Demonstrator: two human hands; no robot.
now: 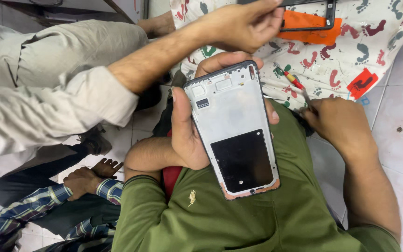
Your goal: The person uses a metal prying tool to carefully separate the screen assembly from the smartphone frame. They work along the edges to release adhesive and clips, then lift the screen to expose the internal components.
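Note:
My left hand (187, 137) grips a phone's middle frame (233, 126) from the left, its inner side up: grey metal, a black rectangular patch low down, a dark rim. The thumb lies along its left edge and the fingertips wrap around the top and right. My right hand (339, 125) rests on the printed cloth (378, 42) at the right, fingers closed on the metal end of a small red-and-yellow-handled screwdriver (295, 81). The fingertips hide the tool's tip.
Another person's arm in a beige sleeve (71, 98) reaches across from the left; their hand (243, 23) holds a black phone frame (328, 16) over an orange sheet (311, 28). An orange scrap (362, 83) lies on the cloth. A third person's plaid-sleeved hands (87, 179) are at the lower left.

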